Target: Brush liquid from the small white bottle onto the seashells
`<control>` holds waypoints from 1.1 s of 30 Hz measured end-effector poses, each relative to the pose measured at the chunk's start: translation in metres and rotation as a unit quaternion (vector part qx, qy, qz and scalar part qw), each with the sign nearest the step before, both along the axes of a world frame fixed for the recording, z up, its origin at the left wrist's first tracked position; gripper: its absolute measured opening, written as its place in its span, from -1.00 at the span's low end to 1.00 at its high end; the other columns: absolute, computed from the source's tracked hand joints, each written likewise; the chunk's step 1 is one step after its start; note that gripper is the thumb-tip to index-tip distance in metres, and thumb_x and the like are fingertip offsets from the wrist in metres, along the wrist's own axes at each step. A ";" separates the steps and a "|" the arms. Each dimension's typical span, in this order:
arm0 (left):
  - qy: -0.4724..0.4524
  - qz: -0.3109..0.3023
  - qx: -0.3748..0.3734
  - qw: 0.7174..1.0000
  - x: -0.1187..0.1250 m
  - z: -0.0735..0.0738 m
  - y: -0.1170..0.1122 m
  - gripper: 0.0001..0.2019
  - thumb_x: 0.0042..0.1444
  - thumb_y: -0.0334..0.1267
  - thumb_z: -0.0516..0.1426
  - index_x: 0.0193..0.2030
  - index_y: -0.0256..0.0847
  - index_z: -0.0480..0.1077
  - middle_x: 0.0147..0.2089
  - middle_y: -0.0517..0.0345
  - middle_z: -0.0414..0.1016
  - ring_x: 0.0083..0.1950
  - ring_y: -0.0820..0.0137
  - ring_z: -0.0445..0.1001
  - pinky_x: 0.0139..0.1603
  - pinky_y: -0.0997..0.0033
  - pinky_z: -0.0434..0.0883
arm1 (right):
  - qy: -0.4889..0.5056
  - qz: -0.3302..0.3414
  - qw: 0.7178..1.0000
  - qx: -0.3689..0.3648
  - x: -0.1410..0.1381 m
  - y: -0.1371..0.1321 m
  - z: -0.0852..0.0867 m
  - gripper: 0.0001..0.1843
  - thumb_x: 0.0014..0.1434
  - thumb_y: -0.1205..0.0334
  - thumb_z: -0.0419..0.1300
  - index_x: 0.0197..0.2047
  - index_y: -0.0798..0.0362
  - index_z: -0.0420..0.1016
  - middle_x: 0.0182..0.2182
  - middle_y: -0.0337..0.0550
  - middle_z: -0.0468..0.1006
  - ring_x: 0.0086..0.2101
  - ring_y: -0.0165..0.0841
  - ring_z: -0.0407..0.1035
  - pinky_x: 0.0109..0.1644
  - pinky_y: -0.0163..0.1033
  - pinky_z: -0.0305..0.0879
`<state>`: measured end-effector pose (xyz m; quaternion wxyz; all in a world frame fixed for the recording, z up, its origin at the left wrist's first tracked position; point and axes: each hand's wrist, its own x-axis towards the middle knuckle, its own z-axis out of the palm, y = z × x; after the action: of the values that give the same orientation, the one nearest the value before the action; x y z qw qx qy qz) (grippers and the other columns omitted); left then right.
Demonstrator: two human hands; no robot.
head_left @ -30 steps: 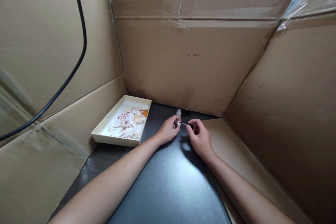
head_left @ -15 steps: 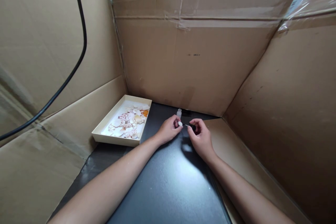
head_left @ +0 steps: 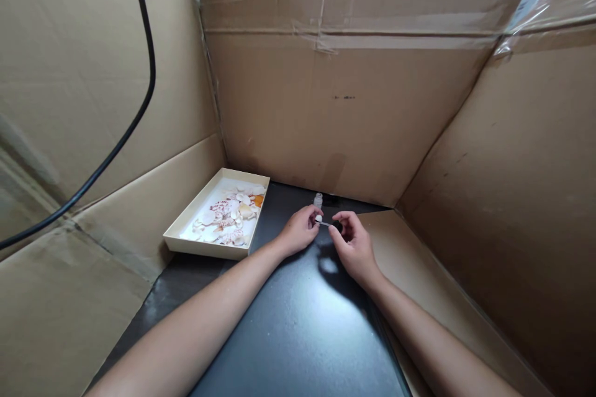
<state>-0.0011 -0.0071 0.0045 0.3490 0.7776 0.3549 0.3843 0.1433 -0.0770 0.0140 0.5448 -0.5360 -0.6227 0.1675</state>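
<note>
My left hand (head_left: 300, 229) is closed in a pinch on a small white shell (head_left: 318, 218). Facing it, my right hand (head_left: 354, 245) grips the dark cap (head_left: 338, 227) of a brush applicator. From that cap a thin pale stem (head_left: 325, 223) points left, its tip at or very near the shell; whether they touch I cannot tell. Just behind my left hand a small clear bottle (head_left: 318, 200) stands uncapped on the dark tabletop (head_left: 298, 329). My fingers partly hide the shell and cap.
Left of my hands lies a cream tray (head_left: 205, 250) with several seashells (head_left: 233, 214) in it. Cardboard walls (head_left: 298, 118) enclose the table at the back and sides. A cardboard flap (head_left: 395, 248) lies along the right edge. A black cable (head_left: 149, 62) hangs at the left.
My right hand has shifted slightly left, bringing the stem closer to the shell. More of the stem shows now, and my left hand has turned the shell a little.
</note>
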 end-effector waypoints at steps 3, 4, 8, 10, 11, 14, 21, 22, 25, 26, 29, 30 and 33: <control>0.013 0.011 0.022 1.000 -0.001 0.000 0.000 -0.79 0.02 -0.47 0.06 -0.18 -0.25 0.35 -0.36 0.21 0.32 -0.38 0.48 0.26 -0.35 0.51 0.22 | -0.016 -0.026 1.000 -0.002 0.000 0.001 -0.001 -0.84 0.10 0.19 0.15 -0.23 0.04 0.35 -0.51 -0.32 0.27 -0.50 -0.42 0.15 -0.42 -0.32 0.11; 0.017 0.014 0.027 0.999 -0.001 0.000 0.001 -0.78 0.01 -0.49 0.05 -0.18 -0.24 0.36 -0.36 0.20 0.31 -0.37 0.47 0.26 -0.35 0.51 0.22 | -0.014 -0.038 0.999 0.004 0.001 0.001 -0.001 -0.85 0.10 0.20 0.14 -0.24 0.04 0.36 -0.50 -0.31 0.28 -0.50 -0.43 0.15 -0.41 -0.32 0.11; 0.019 0.018 0.039 0.999 0.000 -0.001 0.001 -0.76 -0.03 -0.51 0.05 -0.20 -0.24 0.36 -0.38 0.22 0.29 -0.38 0.47 0.25 -0.36 0.51 0.21 | 0.008 -0.016 1.000 0.015 0.001 0.000 -0.001 -0.83 0.13 0.17 0.13 -0.20 0.03 0.33 -0.48 -0.30 0.29 -0.50 -0.43 0.16 -0.42 -0.32 0.13; 0.014 0.019 0.039 0.999 0.000 -0.002 0.002 -0.77 -0.03 -0.50 0.05 -0.21 -0.24 0.36 -0.40 0.23 0.29 -0.38 0.47 0.25 -0.36 0.51 0.21 | 0.006 0.004 1.000 0.004 0.000 0.000 -0.001 -0.81 0.14 0.14 0.13 -0.19 0.03 0.33 -0.50 -0.32 0.27 -0.50 -0.42 0.16 -0.42 -0.32 0.13; 0.013 0.020 0.038 0.999 0.000 -0.002 0.002 -0.77 -0.03 -0.49 0.05 -0.21 -0.24 0.37 -0.41 0.24 0.29 -0.39 0.48 0.25 -0.36 0.51 0.21 | 0.000 0.003 1.000 -0.002 0.000 0.000 -0.001 -0.81 0.14 0.14 0.13 -0.19 0.02 0.33 -0.51 -0.33 0.26 -0.50 -0.42 0.16 -0.42 -0.32 0.12; 0.009 0.022 0.031 0.999 0.000 -0.003 0.002 -0.77 -0.03 -0.49 0.05 -0.20 -0.24 0.37 -0.45 0.27 0.26 -0.41 0.48 0.23 -0.37 0.51 0.20 | -0.017 -0.025 1.000 -0.007 -0.001 0.001 -0.002 -0.83 0.12 0.17 0.14 -0.21 0.03 0.34 -0.51 -0.32 0.26 -0.50 -0.42 0.16 -0.42 -0.32 0.12; 0.000 0.015 0.024 1.000 0.001 -0.003 0.002 -0.81 -0.01 -0.46 0.07 -0.22 -0.25 0.35 -0.44 0.27 0.26 -0.41 0.49 0.23 -0.37 0.51 0.19 | -0.015 -0.007 1.000 -0.004 0.000 0.001 -0.001 -0.82 0.13 0.16 0.13 -0.21 0.04 0.34 -0.51 -0.32 0.26 -0.50 -0.42 0.16 -0.41 -0.32 0.13; -0.001 0.015 0.023 1.000 0.001 -0.003 0.002 -0.82 -0.01 -0.45 0.07 -0.22 -0.25 0.35 -0.45 0.27 0.25 -0.41 0.49 0.22 -0.37 0.51 0.18 | -0.020 -0.018 1.000 -0.004 0.000 0.001 0.000 -0.83 0.12 0.17 0.13 -0.22 0.04 0.34 -0.50 -0.31 0.27 -0.49 -0.42 0.15 -0.41 -0.32 0.12; -0.003 0.016 0.018 1.000 0.001 -0.003 0.003 -0.84 0.00 -0.43 0.10 -0.23 -0.23 0.33 -0.47 0.30 0.19 -0.42 0.50 0.18 -0.39 0.52 0.15 | -0.007 -0.030 0.999 0.006 0.000 0.000 0.001 -0.84 0.12 0.18 0.12 -0.23 0.04 0.33 -0.48 -0.29 0.30 -0.49 -0.42 0.15 -0.41 -0.32 0.13; -0.004 0.017 0.016 1.000 0.001 -0.003 0.003 -0.84 0.00 -0.42 0.10 -0.23 -0.23 0.31 -0.47 0.31 0.18 -0.43 0.51 0.17 -0.40 0.52 0.14 | 0.000 -0.022 1.000 0.009 0.000 0.000 0.001 -0.83 0.13 0.17 0.12 -0.22 0.04 0.33 -0.47 -0.29 0.30 -0.49 -0.42 0.16 -0.41 -0.32 0.14; -0.008 0.018 0.011 1.000 0.001 -0.003 0.002 -0.86 0.00 -0.40 0.12 -0.26 -0.22 0.28 -0.46 0.32 0.16 -0.42 0.51 0.16 -0.39 0.52 0.12 | -0.001 -0.010 1.000 0.007 0.000 0.000 0.001 -0.83 0.12 0.16 0.12 -0.21 0.04 0.33 -0.47 -0.28 0.30 -0.48 -0.41 0.16 -0.40 -0.31 0.14; -0.007 0.019 0.010 1.000 0.001 -0.003 0.002 -0.86 0.00 -0.39 0.12 -0.27 -0.22 0.28 -0.46 0.32 0.16 -0.42 0.51 0.16 -0.39 0.52 0.12 | -0.005 -0.017 1.000 0.006 0.000 0.000 0.001 -0.83 0.11 0.18 0.13 -0.22 0.04 0.34 -0.47 -0.28 0.30 -0.48 -0.41 0.16 -0.40 -0.31 0.14; -0.003 0.021 0.010 1.000 0.001 -0.002 0.001 -0.87 0.00 -0.37 0.13 -0.28 -0.22 0.27 -0.45 0.32 0.16 -0.42 0.51 0.16 -0.38 0.51 0.12 | 0.000 -0.040 0.999 0.012 0.001 0.000 0.001 -0.85 0.10 0.21 0.12 -0.23 0.04 0.33 -0.44 -0.27 0.33 -0.47 -0.41 0.16 -0.38 -0.30 0.15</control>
<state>-0.0002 -0.0060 0.0023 0.3341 0.7726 0.3660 0.3970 0.1445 -0.0769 0.0145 0.5575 -0.5538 -0.6028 0.1383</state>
